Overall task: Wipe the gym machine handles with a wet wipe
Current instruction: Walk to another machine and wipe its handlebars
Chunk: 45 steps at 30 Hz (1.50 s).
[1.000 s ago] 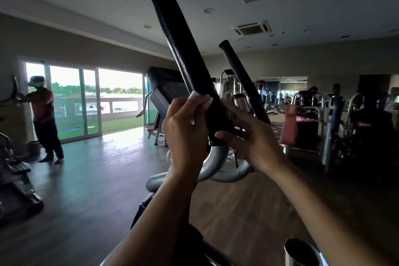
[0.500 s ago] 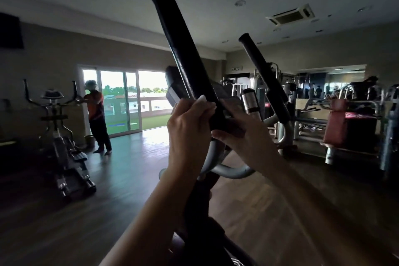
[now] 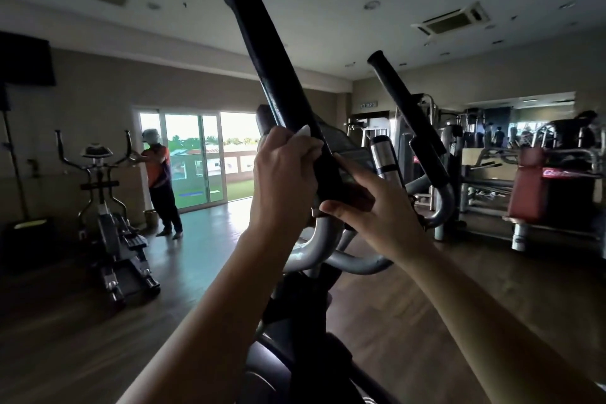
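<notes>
Curled round the lower foam of the near handle [image 3: 262,52]: the left hand [image 3: 285,170], pinching a white wet wipe [image 3: 305,131] under its fingers, with only a corner peeking out on top. Clasping the foot of the same grip: the right hand [image 3: 373,216], thumb below and forefinger laid up along the foam, other fingers hidden behind the bar. Reads as a steadying hold for an upward wipe, with most of the foam above the left hand probably yet to cover.

Could go wrong in three ways from here: losing the wipe out of the fist on a long stroke, with so little of it showing; letting a likely pivoting arm swing away on any slackening of the right-hand brace; missing the far side of the foam, out of sight from this angle.

Off to the right and well apart, the far handle [image 3: 406,118], not in either hand, with a chrome-and-black post [image 3: 385,157] and a dark console panel [image 3: 351,149] between the two bars to reach around. Further out: another cross-trainer [image 3: 105,200] at left, a person [image 3: 159,174] in an orange top beside sliding glass doors [image 3: 196,154], red-padded weight machines [image 3: 531,187] at right, dark wood floor [image 3: 82,321] underfoot.
</notes>
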### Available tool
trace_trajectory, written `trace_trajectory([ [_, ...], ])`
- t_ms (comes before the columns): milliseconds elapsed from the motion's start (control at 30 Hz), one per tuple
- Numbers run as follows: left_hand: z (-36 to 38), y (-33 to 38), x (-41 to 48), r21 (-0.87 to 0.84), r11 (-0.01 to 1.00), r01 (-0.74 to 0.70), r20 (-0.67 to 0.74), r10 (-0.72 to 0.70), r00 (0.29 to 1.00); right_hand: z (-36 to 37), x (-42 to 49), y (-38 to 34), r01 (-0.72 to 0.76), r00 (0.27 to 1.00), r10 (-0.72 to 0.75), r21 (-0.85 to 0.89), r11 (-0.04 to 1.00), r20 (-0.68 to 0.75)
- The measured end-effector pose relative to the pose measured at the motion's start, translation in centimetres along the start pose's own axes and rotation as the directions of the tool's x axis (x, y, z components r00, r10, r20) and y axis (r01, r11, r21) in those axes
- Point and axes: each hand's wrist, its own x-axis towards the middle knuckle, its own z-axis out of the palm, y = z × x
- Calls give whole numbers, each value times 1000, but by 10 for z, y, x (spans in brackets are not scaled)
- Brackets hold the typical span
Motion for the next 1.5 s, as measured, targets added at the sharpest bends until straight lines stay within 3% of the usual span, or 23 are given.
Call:
trace_trajectory([
  [100, -4, 3, -14, -43, 999, -18, 36, 20, 999, -1, -4, 3, -25, 1000, 24, 52, 998, 18],
  [200, -3, 14, -31, -85, 995, 42, 48, -38, 998, -8, -17, 8, -66, 995, 71, 75, 995, -67],
  [433, 29, 69, -71, -275, 956, 102, 71, -86, 994, -48, -41, 28, -160, 948, 113, -138, 977, -298],
  [633, 75, 79, -85, -294, 888, 354, 206, -303, 930, -67, -50, 45, -274, 910, 226, -97, 957, -348],
  [767, 97, 65, -82, -316, 852, 417, 163, -385, 909, -61, -45, 54, -285, 917, 225, -148, 947, -330],
  [900, 111, 52, -69, -413, 698, 585, 244, -534, 810, -53, -34, 62, -283, 914, 226, -133, 950, -336],
  [1033, 131, 39, -59, -475, 721, 504, 149, -499, 854, -51, -15, 72, -346, 897, 286, -133, 929, -336],
  [1367, 168, 15, -48, -613, 610, 503, 222, -477, 850, -45, 11, 92, -262, 924, 214, -119, 958, -317],
  [1500, 172, 13, -45, -571, 656, 493, 204, -468, 860, -48, 12, 97, -251, 930, 205, -120, 960, -303],
])
